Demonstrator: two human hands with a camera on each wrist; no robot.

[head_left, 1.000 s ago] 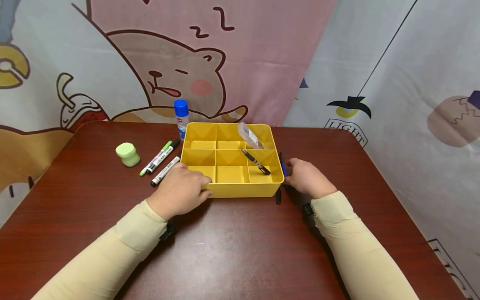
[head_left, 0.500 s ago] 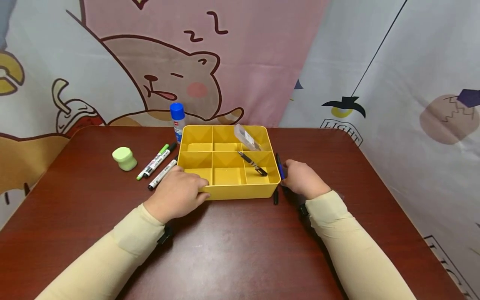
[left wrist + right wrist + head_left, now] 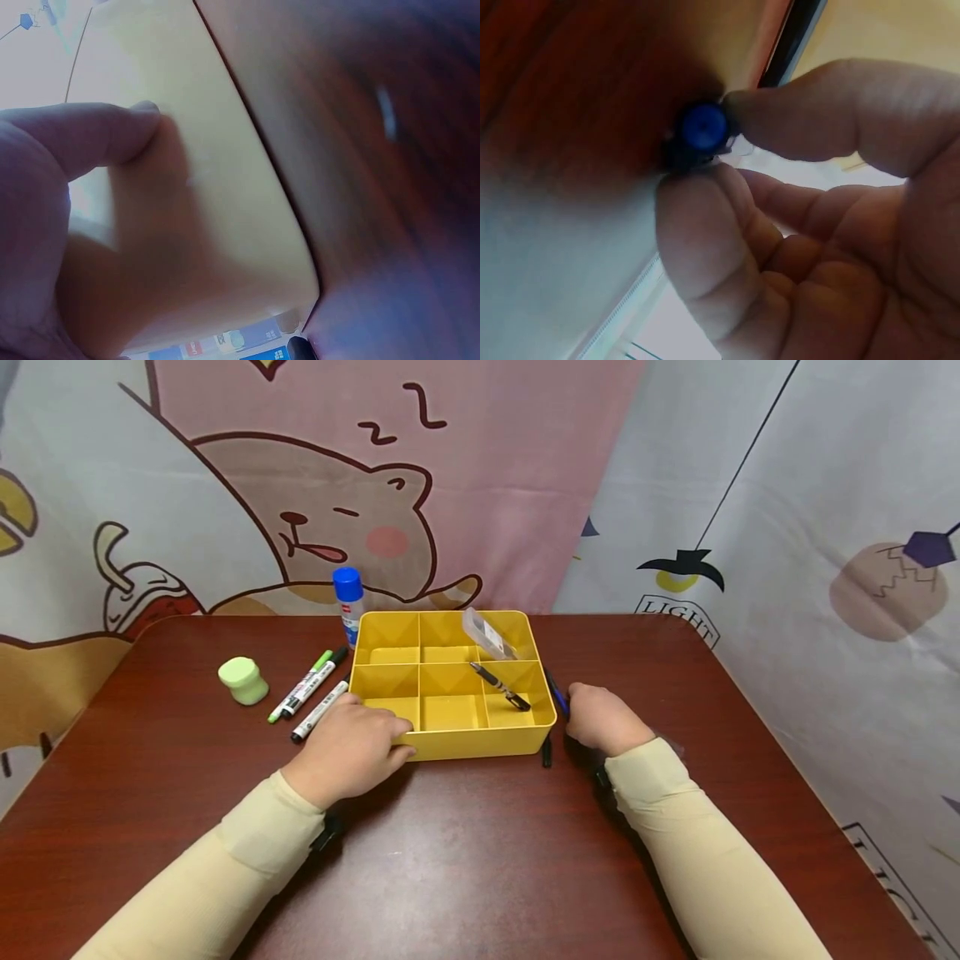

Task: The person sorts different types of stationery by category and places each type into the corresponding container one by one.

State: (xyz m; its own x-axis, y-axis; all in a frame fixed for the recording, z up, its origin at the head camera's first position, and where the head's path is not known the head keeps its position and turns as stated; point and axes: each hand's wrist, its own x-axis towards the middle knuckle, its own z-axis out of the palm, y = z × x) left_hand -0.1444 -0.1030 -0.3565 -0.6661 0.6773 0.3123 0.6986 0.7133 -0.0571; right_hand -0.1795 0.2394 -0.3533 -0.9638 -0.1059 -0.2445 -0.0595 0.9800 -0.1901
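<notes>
A yellow box with several compartments point(image 3: 480, 743) sits on the table. My left hand point(image 3: 348, 747) grips its front wall near the left corner, fingers over the rim and thumb point(image 3: 112, 135) against the outside. Inside are a black pen point(image 3: 498, 687), slanting in the front right compartment, and a clear plastic case point(image 3: 487, 633) leaning at the back right. Just right of the box, my right hand point(image 3: 603, 718) pinches a blue pen point(image 3: 557, 693) between thumb and fingers; the pen's round blue end point(image 3: 705, 126) shows in the right wrist view. Part of the pen is hidden by the hand.
A dark pen point(image 3: 547, 752) lies along the box's right side. To the left are a bottle with a blue cap point(image 3: 348, 602), a white marker point(image 3: 321, 710), a green-and-white marker pair point(image 3: 307, 685) and a pale green waisted object point(image 3: 243, 681).
My right hand has closed its fingers on the blue pen, which now slants more. My left hand keeps its hold on the box. The head view has shifted slightly.
</notes>
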